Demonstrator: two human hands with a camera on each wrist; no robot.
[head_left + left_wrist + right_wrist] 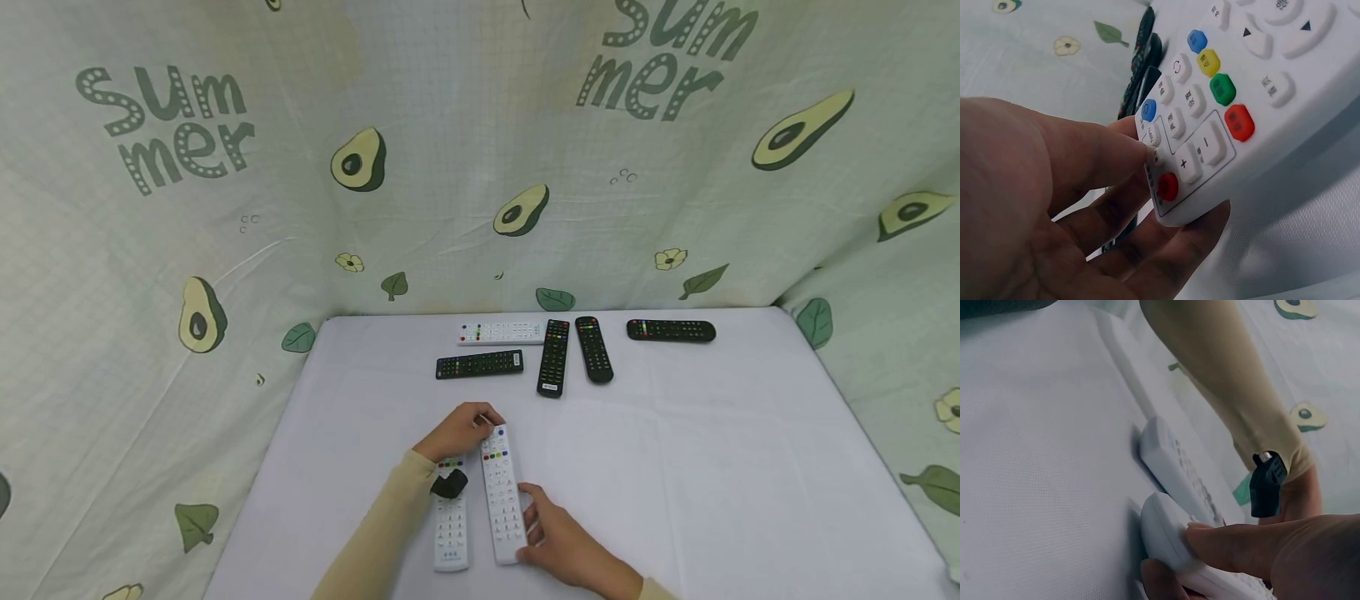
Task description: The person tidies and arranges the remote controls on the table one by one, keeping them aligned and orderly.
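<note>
A white remote control with coloured buttons spans between the two hands, its keys facing up. The left hand pinches its far end; the left wrist view shows the thumb on the button face and fingers under the edge. At the near end the right hand grips the remote, thumb on top and fingers along the side in the right wrist view. Just left of it, a second white remote lies lengthwise on the table, partly hidden by the left forearm and its black wrist camera.
Farther back on the white table lie another white remote, a black remote below it, two upright black remotes and a black remote at right. A patterned cloth hangs behind.
</note>
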